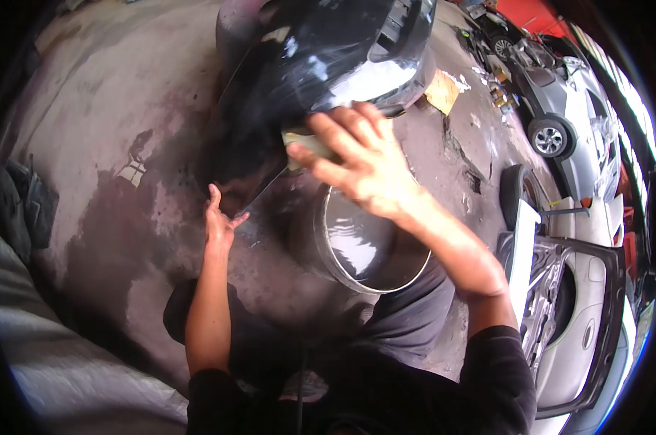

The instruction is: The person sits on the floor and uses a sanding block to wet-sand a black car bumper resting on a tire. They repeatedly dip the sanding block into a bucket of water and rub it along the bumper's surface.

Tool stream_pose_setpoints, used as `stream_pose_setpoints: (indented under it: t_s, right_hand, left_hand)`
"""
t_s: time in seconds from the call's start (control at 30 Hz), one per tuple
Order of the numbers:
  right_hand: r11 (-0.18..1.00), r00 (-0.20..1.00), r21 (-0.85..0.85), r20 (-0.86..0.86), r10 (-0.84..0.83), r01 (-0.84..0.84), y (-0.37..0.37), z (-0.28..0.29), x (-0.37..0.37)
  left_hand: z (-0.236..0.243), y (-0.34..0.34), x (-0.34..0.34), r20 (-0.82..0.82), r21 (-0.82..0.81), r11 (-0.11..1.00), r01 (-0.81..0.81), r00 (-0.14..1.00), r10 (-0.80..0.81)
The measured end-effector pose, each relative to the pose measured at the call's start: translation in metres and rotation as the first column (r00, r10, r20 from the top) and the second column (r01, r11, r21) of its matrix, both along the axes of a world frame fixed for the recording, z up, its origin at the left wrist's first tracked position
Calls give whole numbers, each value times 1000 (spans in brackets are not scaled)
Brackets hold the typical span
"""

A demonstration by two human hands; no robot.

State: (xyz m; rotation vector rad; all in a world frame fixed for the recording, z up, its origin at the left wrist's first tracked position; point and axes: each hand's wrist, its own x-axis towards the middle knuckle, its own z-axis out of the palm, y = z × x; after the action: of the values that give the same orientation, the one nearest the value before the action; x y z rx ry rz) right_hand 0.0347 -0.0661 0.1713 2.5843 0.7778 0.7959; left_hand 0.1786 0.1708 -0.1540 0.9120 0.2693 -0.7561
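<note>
A glossy black car bumper [270,94] takes up the upper middle, wet and streaked with reflections. At its near left end my left hand [220,223] grips the lower edge, the thumb on one side and a finger on the other. My right hand [360,163], slightly blurred, holds a pale yellowish pad [299,141] against the bumper's near edge; the fingers partly hide it, and whether it is sponge or sandpaper I cannot tell. Below my right wrist stands a round bucket [364,290] of dark, reflecting liquid, close to my knee.
The concrete floor [117,87] is wet and stained. Cardboard [442,93] lies right of the bumper. Farther right are a tyre [515,196], a removed car door [578,326] and a silver car [571,109]. A grey cover [59,348] drapes at lower left.
</note>
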Motion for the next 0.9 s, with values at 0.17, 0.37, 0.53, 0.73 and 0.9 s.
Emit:
stream_pose_setpoints:
  t_s: [0.17,0.37,0.53,0.73,0.9]
  right_hand:
    - [962,936,193,256,-242,195,-55,20,-8]
    - [996,999,93,42,-17,13,-6,9,6]
    - [956,886,185,366,-284,230,-83,37,-5]
    - [997,999,68,32,21,-23,2,-3,5]
    - [942,928,269,256,-272,202,-72,43,-12]
  left_hand:
    - [24,-6,-8,-25,57,998,-24,999,26]
    - [10,-4,-1,-21,16,999,-30,999,30]
    - [12,-13,-7,-18,20,1000,-7,1000,7]
    - [-6,1,6,-43,33,999,-39,998,40]
    - [6,-7,-1,-10,11,1000,4,1000,-4]
